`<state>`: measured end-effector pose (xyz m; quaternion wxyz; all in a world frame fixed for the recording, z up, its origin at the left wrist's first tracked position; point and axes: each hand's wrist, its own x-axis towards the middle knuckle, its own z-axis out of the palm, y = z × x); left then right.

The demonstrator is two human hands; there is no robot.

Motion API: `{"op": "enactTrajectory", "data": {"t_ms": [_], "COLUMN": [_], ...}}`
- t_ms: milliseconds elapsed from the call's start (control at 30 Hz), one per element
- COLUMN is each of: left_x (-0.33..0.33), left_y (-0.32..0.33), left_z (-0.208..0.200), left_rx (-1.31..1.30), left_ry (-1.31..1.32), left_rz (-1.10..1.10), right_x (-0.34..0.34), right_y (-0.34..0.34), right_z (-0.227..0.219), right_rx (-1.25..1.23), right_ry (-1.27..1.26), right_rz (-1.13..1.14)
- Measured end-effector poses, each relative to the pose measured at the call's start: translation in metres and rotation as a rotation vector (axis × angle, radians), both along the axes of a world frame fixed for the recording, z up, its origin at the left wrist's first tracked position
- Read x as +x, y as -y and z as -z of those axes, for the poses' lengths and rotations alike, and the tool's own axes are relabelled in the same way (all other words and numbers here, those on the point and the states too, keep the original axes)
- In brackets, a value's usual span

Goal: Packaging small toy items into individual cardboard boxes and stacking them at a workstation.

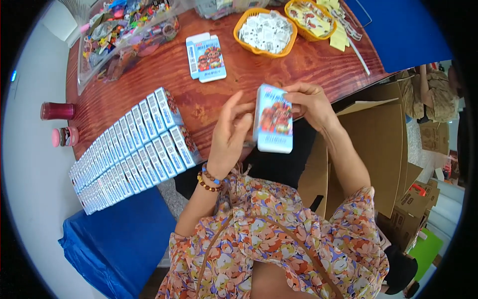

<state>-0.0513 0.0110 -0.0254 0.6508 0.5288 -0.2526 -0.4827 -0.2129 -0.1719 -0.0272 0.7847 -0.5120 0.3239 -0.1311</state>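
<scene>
A small light-blue carton (275, 122) with printed cartoon figures is held up at the table's near edge, slightly blurred. My right hand (311, 103) pinches its upper right corner between thumb and fingers. At the carton's left side is my left hand (230, 130), fingers stretched and apart; whether its fingertips touch the carton I cannot tell. A flattened carton (206, 57) of the same print lies farther back on the table with its end flap out. To the left, two long rows of upright cartons (142, 144) stand packed side by side.
Yellow baskets, one with white printed slips (240, 35) and one with yellow cards (328, 35), sit at the back. A clear bin (84, 74) of small colourful trinkets is back left. Red and pink jars (57, 110) stand at the left edge. An open cardboard box (368, 144) is at my right.
</scene>
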Motion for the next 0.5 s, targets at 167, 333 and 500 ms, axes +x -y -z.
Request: {"op": "enactTrajectory", "data": {"t_ms": [167,333,500], "left_x": [-0.011,-0.023,-0.011], "left_y": [0.006,0.003,-0.004], "left_z": [0.005,0.015,0.013], "left_rx": [-0.112,-0.111,-0.016], "left_ry": [0.934,0.850,0.796], "left_rz": [-0.097,-0.242,-0.265], "right_x": [0.015,0.027,0.023], "right_y": [-0.039,-0.080,-0.017], "right_z": [0.037,0.041,0.016], "right_rx": [0.429,0.599,-0.329], "right_ry": [0.219,0.276,-0.140], "right_rz": [0.208,0.154,-0.229]}}
